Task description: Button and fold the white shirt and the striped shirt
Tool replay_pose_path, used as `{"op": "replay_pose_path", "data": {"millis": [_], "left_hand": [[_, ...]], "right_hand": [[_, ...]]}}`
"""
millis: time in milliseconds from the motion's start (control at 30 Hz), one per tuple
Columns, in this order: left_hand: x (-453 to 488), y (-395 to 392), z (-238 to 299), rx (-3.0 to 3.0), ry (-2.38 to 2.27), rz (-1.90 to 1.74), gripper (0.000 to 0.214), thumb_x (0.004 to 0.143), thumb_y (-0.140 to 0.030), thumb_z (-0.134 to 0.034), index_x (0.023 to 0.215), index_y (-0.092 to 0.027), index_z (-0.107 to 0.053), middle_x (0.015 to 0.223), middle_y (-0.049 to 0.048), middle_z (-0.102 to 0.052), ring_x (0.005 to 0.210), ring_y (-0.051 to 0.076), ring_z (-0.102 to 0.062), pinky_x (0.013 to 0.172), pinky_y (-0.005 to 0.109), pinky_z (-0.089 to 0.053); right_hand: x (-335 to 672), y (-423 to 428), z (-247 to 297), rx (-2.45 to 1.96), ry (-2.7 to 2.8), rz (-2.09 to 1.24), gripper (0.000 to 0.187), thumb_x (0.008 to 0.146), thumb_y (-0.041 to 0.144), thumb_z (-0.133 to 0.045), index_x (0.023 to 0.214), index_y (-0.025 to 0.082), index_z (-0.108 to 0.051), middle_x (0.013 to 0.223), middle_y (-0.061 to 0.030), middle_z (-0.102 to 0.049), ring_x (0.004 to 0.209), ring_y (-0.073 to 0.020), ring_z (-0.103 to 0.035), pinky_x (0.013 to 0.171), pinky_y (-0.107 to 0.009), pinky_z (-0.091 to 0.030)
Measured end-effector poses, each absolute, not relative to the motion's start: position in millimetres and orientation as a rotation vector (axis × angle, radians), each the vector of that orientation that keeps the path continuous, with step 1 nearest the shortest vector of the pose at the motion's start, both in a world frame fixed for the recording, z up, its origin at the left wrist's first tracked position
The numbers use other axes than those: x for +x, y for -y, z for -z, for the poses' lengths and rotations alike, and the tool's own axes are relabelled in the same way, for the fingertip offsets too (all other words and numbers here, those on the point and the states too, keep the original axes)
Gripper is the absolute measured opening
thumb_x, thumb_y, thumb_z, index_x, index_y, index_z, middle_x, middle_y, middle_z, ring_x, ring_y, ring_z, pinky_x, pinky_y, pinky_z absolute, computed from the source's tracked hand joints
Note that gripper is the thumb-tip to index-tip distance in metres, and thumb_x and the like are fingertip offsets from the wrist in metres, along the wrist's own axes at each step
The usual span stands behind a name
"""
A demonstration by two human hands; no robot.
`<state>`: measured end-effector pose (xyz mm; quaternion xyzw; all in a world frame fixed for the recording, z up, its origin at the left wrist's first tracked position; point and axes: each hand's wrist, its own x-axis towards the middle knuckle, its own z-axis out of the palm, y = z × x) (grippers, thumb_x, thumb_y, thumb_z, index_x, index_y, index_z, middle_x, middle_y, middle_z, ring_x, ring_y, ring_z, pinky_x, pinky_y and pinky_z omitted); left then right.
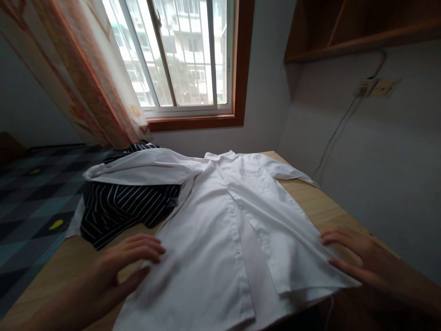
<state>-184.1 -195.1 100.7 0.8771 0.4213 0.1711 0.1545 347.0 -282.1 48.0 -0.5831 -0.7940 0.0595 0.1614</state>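
Observation:
A white button-up shirt (203, 243) lies front side up, collar toward the window, its lower front parted below the buttons. Its left-hand sleeve drapes over a black garment with white stripes (131, 207), while the other sleeve reaches across the table to the right. At the shirt's left edge, my left hand (127, 262) is open, fingers stretched over the cloth and thumb apart. My right hand (358, 257) is open at the right side edge near the hem, with fingertips at the fabric. Whether either hand presses on the cloth, I cannot tell.
The shirt rests on a wooden table (320, 207). To the left is a bed with a dark checked cover (34, 197). A curtain (93, 78) hangs by the window (186, 59). On the right wall are a socket (367, 87) with a cable and a wooden shelf (344, 41).

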Motion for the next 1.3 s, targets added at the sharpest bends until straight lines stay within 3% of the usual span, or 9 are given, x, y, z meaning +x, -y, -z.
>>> {"op": "replay_pose_path", "data": {"millis": [100,200,333,533,733,833,1033,1300], "left_hand": [[-117,152,-114,2.488,-1.154,-0.417,0.022,0.086,-0.036,-0.053,0.094,-0.022,-0.070,0.094,0.0046,-0.070,0.085,0.018,-0.063,0.081,0.029,-0.050],[-50,112,-92,2.450,-1.175,-0.384,0.024,0.081,-0.035,-0.059,0.094,-0.018,-0.069,0.084,0.0043,-0.069,0.072,0.017,-0.061,0.070,0.028,-0.047],[-3,81,-45,2.373,-1.292,-0.374,0.027,0.073,-0.028,-0.065,0.097,-0.017,-0.069,0.082,0.0043,-0.068,0.073,0.018,-0.060,0.068,0.027,-0.043],[5,78,-13,2.400,-1.364,-0.541,0.015,0.077,-0.023,-0.060,0.085,-0.017,-0.071,0.080,0.0046,-0.065,0.074,0.018,-0.058,0.070,0.027,-0.041],[6,81,-6,2.367,-1.391,-0.627,0.012,0.080,-0.024,-0.061,0.079,-0.018,-0.071,0.078,0.0039,-0.067,0.074,0.018,-0.058,0.070,0.028,-0.040],[6,82,-9,2.364,-1.432,-0.588,0.013,0.081,-0.025,-0.060,0.079,-0.018,-0.071,0.081,0.0049,-0.069,0.078,0.019,-0.059,0.073,0.029,-0.041],[4,85,-17,2.385,-1.513,-0.474,0.016,0.082,-0.026,-0.058,0.080,-0.019,-0.072,0.084,0.0067,-0.070,0.083,0.022,-0.061,0.075,0.031,-0.041],[-1,78,-16,2.236,-1.473,-0.499,0.016,0.083,-0.025,-0.059,0.081,-0.019,-0.073,0.082,0.0054,-0.072,0.079,0.020,-0.062,0.072,0.029,-0.040]], "right_hand": [[278,224,-75,-1.687,2.262,-0.103,0.030,0.091,0.047,-0.052,0.102,0.021,-0.064,0.105,-0.0105,-0.067,0.099,-0.0263,-0.062,0.088,-0.039,-0.048],[213,171,-70,-1.823,2.372,-0.112,0.036,0.091,0.050,-0.052,0.098,0.017,-0.063,0.099,-0.0132,-0.067,0.094,-0.0269,-0.062,0.083,-0.037,-0.047],[170,138,-45,-2.025,2.392,0.015,0.029,0.091,0.035,-0.051,0.108,0.014,-0.061,0.111,-0.0178,-0.063,0.104,-0.0305,-0.057,0.087,-0.044,-0.043],[168,131,-37,-1.966,2.414,0.106,0.025,0.088,0.020,-0.050,0.107,0.010,-0.062,0.106,-0.0182,-0.064,0.101,-0.0298,-0.058,0.094,-0.049,-0.035],[167,114,-45,-1.909,2.273,-0.397,0.023,0.087,0.027,-0.048,0.091,0.017,-0.068,0.098,-0.0090,-0.069,0.092,-0.0219,-0.061,0.078,-0.031,-0.039],[159,114,-39,-1.942,2.147,-0.492,0.026,0.087,0.029,-0.045,0.085,0.019,-0.069,0.092,-0.0068,-0.070,0.091,-0.0212,-0.059,0.078,-0.032,-0.037],[150,118,-31,-1.902,2.152,-0.315,0.019,0.079,0.032,-0.055,0.078,0.018,-0.068,0.092,-0.0079,-0.068,0.095,-0.0242,-0.056,0.084,-0.037,-0.036],[158,98,-38,-1.846,1.883,-0.779,0.016,0.072,0.027,-0.058,0.068,0.018,-0.071,0.064,0.0007,-0.065,0.071,-0.0163,-0.060,0.067,-0.026,-0.038]]}}
